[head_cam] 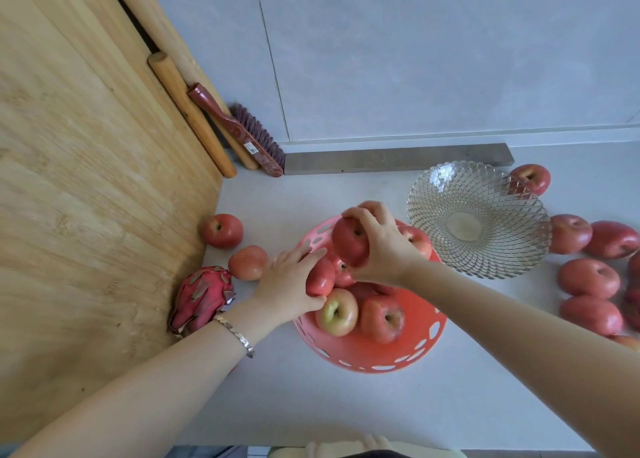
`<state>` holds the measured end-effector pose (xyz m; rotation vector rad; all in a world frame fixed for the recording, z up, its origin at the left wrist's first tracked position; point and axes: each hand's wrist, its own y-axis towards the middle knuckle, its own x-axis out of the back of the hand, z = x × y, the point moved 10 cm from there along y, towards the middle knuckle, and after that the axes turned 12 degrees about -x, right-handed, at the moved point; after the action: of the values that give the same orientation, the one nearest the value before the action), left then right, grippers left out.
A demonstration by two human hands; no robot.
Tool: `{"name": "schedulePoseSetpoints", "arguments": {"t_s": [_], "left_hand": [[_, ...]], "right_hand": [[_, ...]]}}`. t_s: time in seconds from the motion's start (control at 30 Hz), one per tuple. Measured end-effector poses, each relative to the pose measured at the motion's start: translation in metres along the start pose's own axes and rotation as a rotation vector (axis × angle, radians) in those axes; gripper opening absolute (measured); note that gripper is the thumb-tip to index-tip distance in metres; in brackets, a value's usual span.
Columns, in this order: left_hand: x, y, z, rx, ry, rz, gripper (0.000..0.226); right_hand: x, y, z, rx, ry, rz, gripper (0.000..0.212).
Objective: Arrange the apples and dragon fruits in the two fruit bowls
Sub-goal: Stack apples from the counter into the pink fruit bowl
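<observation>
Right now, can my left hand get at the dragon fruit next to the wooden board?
Probably yes, once it lets go. The left hand is gripping an apple in the red bowl, but the dragon fruit lies close beside its wrist with nothing between them.

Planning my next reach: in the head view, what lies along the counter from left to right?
wooden board → dragon fruit → red bowl → glass bowl → loose apples at the right edge
</observation>
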<state>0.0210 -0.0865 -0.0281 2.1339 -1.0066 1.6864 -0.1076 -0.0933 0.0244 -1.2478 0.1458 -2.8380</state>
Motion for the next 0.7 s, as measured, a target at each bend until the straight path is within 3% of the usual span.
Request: {"name": "schedulePoseSetpoints", "arguments": {"t_s": [0.13,0.3,0.5,0.63,0.7], "left_hand": [[-0.001,-0.008,0.008,0.111,-0.26,-0.078,0.087],[0.008,-0.009,0.015,0.14,-0.312,-0.133,0.074],[0.01,-0.006,0.013,0.159,-0.403,-0.143,0.066],[0.03,0.001,0.01,0.196,-0.482,-0.292,0.067],[0.042,0.013,0.004,0.171,-0.408,-0.306,0.077]], "right_hand": [[-0.029,0.029,0.016,0.04,-0.045,0.149,0.076],[-0.053,0.043,0.01,0.033,-0.276,0.314,0.082],[-0.055,0.04,0.014,0.064,-0.628,0.253,0.089],[-0.053,0.039,0.001,-0.059,-0.505,0.331,0.109],[-0.039,0.044,-0.014,-0.15,-0.454,0.301,0.102]]}}
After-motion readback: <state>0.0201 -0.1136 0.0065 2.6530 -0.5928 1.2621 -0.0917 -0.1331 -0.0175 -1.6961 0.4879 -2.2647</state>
